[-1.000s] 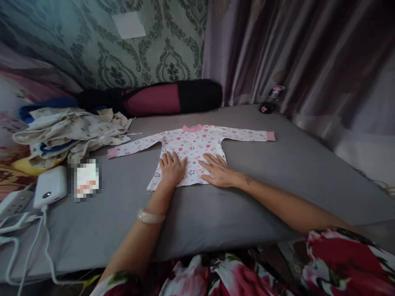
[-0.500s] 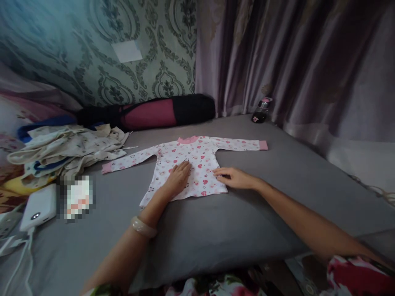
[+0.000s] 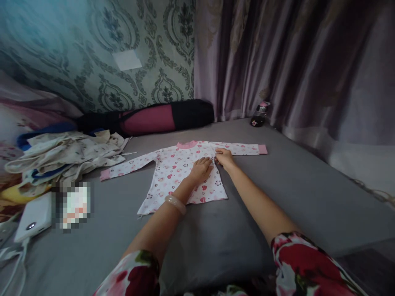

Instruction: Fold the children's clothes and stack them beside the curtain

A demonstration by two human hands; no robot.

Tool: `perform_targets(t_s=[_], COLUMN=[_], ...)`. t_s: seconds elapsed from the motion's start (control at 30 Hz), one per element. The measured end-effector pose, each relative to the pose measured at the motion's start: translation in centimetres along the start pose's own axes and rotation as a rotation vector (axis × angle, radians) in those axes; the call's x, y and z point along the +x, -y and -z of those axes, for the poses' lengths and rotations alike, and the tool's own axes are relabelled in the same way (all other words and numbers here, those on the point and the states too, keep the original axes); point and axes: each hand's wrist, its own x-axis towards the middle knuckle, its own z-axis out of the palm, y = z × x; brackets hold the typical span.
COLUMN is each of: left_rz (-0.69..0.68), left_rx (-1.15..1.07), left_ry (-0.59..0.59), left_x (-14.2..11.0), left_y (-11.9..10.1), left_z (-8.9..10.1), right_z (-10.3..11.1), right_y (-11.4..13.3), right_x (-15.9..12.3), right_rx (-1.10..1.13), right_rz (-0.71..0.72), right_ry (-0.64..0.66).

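Note:
A small white long-sleeved shirt (image 3: 173, 172) with pink hearts, pink collar and pink cuffs lies spread flat on the grey bed sheet (image 3: 293, 193). My left hand (image 3: 202, 168) rests flat on the shirt's chest, fingers stretched out; a pale bangle sits on that wrist. My right hand (image 3: 224, 157) is at the shirt's right armpit, where the sleeve meets the body, with fingers curled on the fabric. Both sleeves lie stretched out sideways.
A heap of pale printed clothes (image 3: 61, 154) lies at the left. A rolled maroon and black bag (image 3: 154, 119) lies along the wall. A small bottle (image 3: 258, 115) stands by the curtain. A white power bank (image 3: 32, 216) with cables sits at the near left.
Both hands slid from the shirt's hem up toward its chest and right armpit. The right hand's fingers went from flat to curled on the fabric. The camera moved closer and lower.

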Motion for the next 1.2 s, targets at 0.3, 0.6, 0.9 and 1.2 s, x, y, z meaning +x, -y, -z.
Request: perform_targets(t_s=[0.3, 0.6, 0.9, 1.2], left_rz=[0.002, -0.014, -0.024, -0.037], left_rx=[0.169, 0.212, 0.200, -0.003], left_ry=[0.025, 0.061, -0.010, -0.093], left_x=[-0.5, -0.4, 2.6, 6.2], left_y=[-1.1, -1.2, -0.9, 1.7], left_z=[-0.2, 0.3, 1.9, 0.6], right_z=[0.1, 0.7, 2.1, 9.0], right_y=[-0.8, -0.8, -0.1, -3.4], right_x=[1.8, 1.1, 1.4, 5.3], right_rx=[-0.037, -0.256, -0.233, 0.218], right_rz=[0.054, 0.195, 0.207, 0.003], right_ry=[-0.119, -0.149, -0.014, -0.515])
